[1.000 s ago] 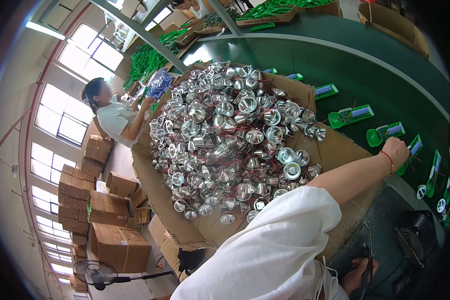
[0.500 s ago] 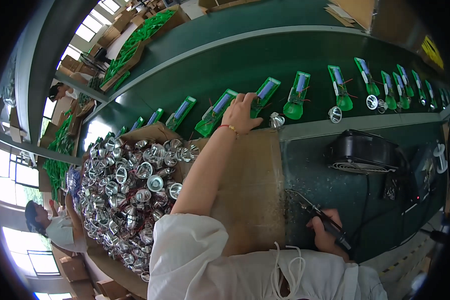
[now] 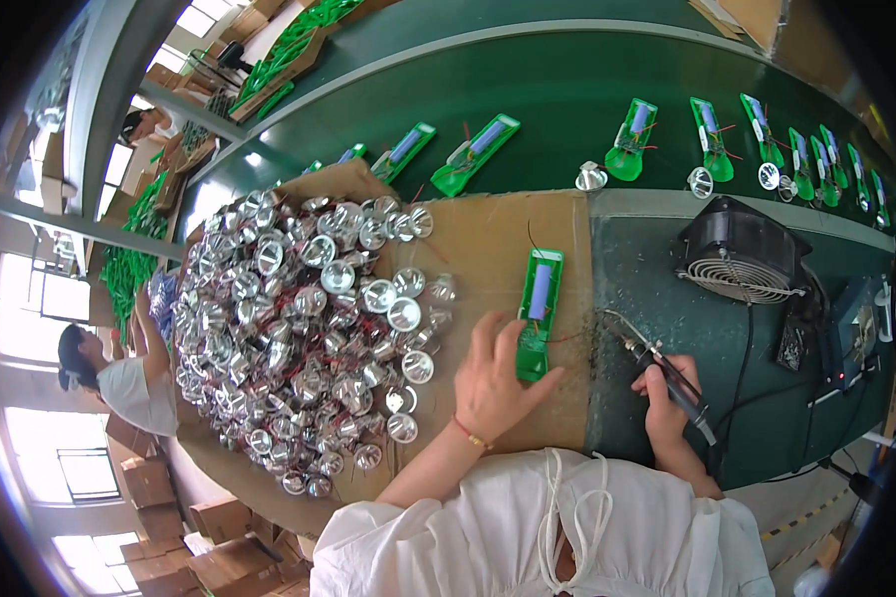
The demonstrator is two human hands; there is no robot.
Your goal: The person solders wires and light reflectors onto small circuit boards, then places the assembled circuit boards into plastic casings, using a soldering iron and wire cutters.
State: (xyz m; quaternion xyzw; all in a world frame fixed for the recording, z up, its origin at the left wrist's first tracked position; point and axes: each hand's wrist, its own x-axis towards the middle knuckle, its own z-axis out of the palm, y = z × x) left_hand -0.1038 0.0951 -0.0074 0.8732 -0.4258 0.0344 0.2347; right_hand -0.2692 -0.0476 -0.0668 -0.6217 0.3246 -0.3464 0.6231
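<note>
Green flashlight case (image 3: 536, 326) is seen over brown cardboard (image 3: 488, 229), its near end flanked by the left hand (image 3: 500, 376), thumb and fingers spread; a soldering iron (image 3: 689, 400) is gripped in the right hand (image 3: 662, 406).

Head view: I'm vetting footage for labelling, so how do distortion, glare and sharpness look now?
Head view: the long grey metal rail bows into an arc; head view: bright multi-paned windows at left wash out; head view: heaped silver cone-shaped reflectors glint; head view: the green plastic housing at the left hand looks fairly sharp.
</note>
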